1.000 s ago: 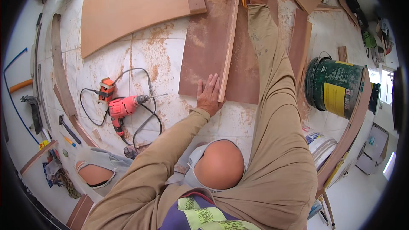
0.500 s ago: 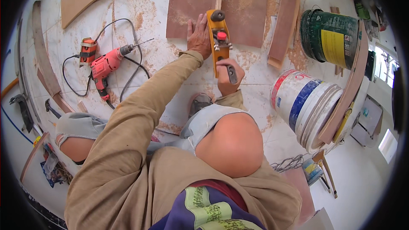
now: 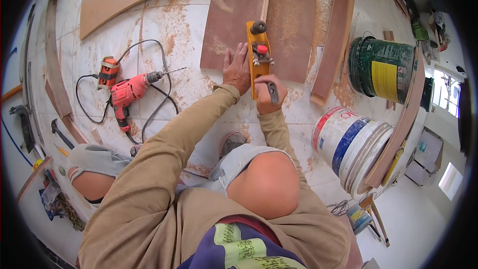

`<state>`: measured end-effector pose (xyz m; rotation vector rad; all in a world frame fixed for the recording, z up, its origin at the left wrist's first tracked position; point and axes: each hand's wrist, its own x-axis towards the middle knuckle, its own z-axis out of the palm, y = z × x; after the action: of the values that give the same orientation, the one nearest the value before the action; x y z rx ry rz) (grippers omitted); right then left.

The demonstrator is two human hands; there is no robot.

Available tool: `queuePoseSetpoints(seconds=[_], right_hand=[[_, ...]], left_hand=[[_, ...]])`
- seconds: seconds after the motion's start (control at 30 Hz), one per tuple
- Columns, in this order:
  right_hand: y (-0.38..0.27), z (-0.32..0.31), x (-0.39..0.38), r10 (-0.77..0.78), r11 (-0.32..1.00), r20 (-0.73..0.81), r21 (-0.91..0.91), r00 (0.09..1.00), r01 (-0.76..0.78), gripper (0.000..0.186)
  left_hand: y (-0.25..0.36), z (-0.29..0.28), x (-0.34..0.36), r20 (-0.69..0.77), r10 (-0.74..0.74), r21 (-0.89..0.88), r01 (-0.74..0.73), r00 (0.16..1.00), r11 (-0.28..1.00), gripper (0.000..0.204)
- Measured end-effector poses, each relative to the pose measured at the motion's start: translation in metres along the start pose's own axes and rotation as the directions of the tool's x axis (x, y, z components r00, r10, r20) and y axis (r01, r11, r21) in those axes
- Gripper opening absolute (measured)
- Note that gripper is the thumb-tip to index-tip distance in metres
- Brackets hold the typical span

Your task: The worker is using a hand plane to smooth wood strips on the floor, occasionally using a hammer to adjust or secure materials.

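Note:
My right hand (image 3: pixel 269 92) is closed round the dark rear handle of a yellow hand plane (image 3: pixel 261 65) with black knobs and a red part in its middle. The plane points away from me, in line with a narrow upright wood edge (image 3: pixel 266 0); its sole is hidden. Close on the plane's left, my left hand (image 3: pixel 237 69) lies with fingers stretched over the near edge of a reddish-brown board (image 3: pixel 219 35). Another brown board (image 3: pixel 291 35), strewn with shavings, lies right of the upright edge.
To the left lie a red corded drill (image 3: pixel 130 92), an orange box-shaped tool (image 3: pixel 107 72) and a hammer (image 3: pixel 62 132). A curved wood panel (image 3: pixel 119 0) lies at far left. On the right are wood strips (image 3: pixel 334 45), a green bucket (image 3: pixel 383 67) and a white bucket (image 3: pixel 348 144). Shavings litter the tiles.
The plane has slid a little away from me along the upright edge, with my right arm reaching farther. My left hand stays on the board. The whole view has shifted slightly.

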<state>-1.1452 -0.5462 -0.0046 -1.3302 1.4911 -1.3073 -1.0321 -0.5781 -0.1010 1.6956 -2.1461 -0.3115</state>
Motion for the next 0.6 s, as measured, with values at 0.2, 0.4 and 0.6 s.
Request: queuePoseSetpoints(seconds=[0.2, 0.4, 0.6], right_hand=[[0.019, 0.036, 0.204, -0.132, 0.991, -0.048, 0.023, 0.99, 0.133, 0.015], [0.059, 0.007, 0.306, -0.136, 0.99, -0.148, 0.021, 0.98, 0.14, 0.015], [-0.008, -0.026, 0.034, 0.033, 0.991, 0.063, -0.134, 0.997, -0.024, 0.006]], left_hand=[[0.01, -0.019, 0.008, 0.027, -0.017, -0.087, 0.02, 0.999, 0.996, 0.075], [0.042, -0.002, 0.028, -0.015, 0.017, -0.137, -0.019, 1.0, 0.99, 0.076], [0.015, -0.013, 0.014, 0.043, -0.003, -0.074, 0.006, 0.999, 0.997, 0.08]])
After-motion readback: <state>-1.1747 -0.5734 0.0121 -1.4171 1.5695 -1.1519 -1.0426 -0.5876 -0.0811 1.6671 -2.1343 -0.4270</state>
